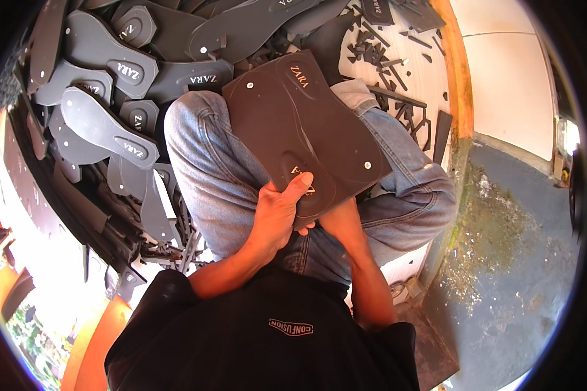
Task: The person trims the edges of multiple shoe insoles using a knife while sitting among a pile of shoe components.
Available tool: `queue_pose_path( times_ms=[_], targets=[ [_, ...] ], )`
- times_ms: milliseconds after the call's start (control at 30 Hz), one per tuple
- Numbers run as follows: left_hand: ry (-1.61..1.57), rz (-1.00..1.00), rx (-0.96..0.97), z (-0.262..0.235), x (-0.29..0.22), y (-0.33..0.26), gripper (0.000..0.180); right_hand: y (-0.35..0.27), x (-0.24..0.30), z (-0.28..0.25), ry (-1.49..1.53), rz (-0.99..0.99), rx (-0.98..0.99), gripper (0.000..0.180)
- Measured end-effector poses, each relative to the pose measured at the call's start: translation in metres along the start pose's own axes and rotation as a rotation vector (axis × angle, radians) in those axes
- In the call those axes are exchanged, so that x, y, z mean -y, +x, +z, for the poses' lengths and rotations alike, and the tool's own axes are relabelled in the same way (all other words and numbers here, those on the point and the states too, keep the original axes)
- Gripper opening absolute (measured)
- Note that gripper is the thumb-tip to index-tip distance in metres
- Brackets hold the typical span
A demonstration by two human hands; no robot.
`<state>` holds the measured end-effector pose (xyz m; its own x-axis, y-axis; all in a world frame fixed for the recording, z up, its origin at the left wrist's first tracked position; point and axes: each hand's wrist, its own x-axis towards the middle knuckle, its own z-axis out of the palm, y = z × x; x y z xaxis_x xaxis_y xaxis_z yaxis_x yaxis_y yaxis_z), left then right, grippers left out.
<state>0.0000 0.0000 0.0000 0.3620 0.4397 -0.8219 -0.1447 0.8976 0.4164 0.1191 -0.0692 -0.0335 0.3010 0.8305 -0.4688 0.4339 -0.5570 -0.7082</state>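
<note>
A dark brown-black foam sheet [261, 111] with two insole outlines pressed into it lies tilted above my lap. Light lettering and a small round pale mark show on each outline. My left hand [277, 210] grips the sheet's near corner, thumb on top and fingers curled beneath. Under the near edge reaches my right hand [340, 218]; the sheet covers its fingers, so what they do is hidden.
Cut-out dark insoles [107, 127] are heaped at the left and far left. Narrow black offcuts [391, 72] lie scattered on the pale surface at the far right. An orange-brown edge [462, 78] separates this from a grey, stained floor [509, 228].
</note>
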Motion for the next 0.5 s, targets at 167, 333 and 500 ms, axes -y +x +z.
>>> queue_pose_path(
  times_ms=[167, 333, 500],
  targets=[
    [-0.071, 0.029, 0.019, 0.009, 0.0, 0.0, 0.031, 0.004, 0.004, 0.003, 0.069, 0.076, -0.003, 0.03],
    [-0.07, 0.028, 0.007, 0.014, -0.004, 0.002, 0.032, 0.015, 0.009, 0.0, 0.153, -0.037, -0.035, 0.031],
    [-0.096, 0.044, 0.022, 0.015, -0.003, 0.003, 0.034, 0.021, 0.007, 0.006, 0.129, -0.077, -0.091, 0.036]
  ],
)
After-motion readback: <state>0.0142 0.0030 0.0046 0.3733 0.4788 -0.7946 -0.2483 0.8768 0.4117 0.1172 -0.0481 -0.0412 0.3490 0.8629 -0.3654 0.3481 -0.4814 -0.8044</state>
